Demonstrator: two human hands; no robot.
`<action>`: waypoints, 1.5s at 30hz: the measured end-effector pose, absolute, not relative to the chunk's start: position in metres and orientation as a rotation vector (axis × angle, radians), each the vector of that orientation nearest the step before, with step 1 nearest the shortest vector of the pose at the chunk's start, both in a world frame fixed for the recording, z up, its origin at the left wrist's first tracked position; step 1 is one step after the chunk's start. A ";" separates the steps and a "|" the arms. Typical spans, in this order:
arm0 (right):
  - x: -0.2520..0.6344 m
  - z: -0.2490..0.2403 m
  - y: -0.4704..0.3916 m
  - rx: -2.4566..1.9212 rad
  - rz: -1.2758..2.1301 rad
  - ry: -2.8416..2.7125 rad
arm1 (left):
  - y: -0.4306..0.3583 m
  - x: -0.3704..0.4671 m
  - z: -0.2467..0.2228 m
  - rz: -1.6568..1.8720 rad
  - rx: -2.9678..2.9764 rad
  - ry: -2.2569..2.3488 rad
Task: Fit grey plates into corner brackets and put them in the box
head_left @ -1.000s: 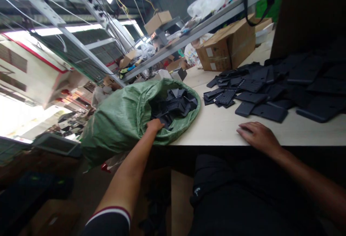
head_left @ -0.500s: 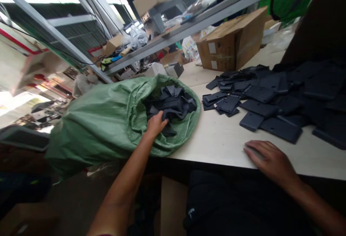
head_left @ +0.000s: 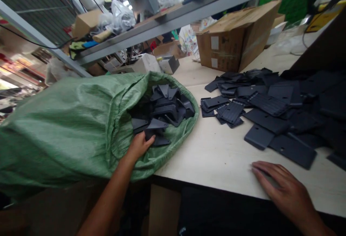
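Observation:
A green woven sack (head_left: 67, 120) lies on its side at the left, its mouth facing the table's middle. Inside the mouth sit several black angular plastic parts (head_left: 166, 108). My left hand (head_left: 139, 145) reaches into the lower part of the opening, thumb and fingers closed on a black plastic part (head_left: 157, 135); its fingertips are hidden behind that part. Near the table's front edge, my right hand (head_left: 283, 185) rests with its thumb apart from loosely bent fingers and holds nothing. Beyond it spreads a pile of flat black plastic pieces (head_left: 267, 120).
The pale table (head_left: 205, 153) runs under the sack and pile. At the back stands a cardboard box (head_left: 224, 48), with a person (head_left: 187, 39) partly visible behind it. A metal shelf (head_left: 162, 30) holding plastic bags and tools crosses above. A dark panel (head_left: 319, 52) rises at the right.
The view has shifted closer to the sack. My left hand has moved to the lower near side of the sack's opening, exposing more black parts. My right hand stays by the table edge.

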State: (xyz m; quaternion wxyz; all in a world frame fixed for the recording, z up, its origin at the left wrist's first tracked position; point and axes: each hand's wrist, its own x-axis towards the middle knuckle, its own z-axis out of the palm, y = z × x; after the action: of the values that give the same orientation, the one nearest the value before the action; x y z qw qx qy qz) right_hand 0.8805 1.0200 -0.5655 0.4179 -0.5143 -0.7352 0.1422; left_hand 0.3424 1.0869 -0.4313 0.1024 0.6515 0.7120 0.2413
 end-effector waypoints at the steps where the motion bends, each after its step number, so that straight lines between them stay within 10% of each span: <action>1: 0.880 -0.565 1.020 -1.293 0.346 -1.843 | 1.081 0.342 -0.430 0.643 1.939 2.063; 13: 0.876 -0.549 1.028 -1.586 0.743 -1.537 | 1.059 0.409 -0.352 0.797 2.567 1.674; 25: 0.784 -0.422 1.038 -0.984 1.912 -0.980 | 1.087 0.532 -0.390 0.699 2.646 1.018; 34: 0.782 -0.440 1.034 -0.952 1.736 -1.062 | 1.061 0.517 -0.402 1.119 1.629 1.355; 45: 0.762 -0.455 1.017 -0.834 1.964 -1.163 | 1.056 0.578 -0.440 1.062 0.436 0.507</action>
State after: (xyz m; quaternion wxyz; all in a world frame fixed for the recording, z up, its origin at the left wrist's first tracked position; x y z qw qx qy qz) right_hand 0.7621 1.0166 -0.4548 0.3483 -0.3216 -0.4487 0.7576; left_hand 0.5778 1.0565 -0.4402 0.8096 0.2039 0.2370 0.4968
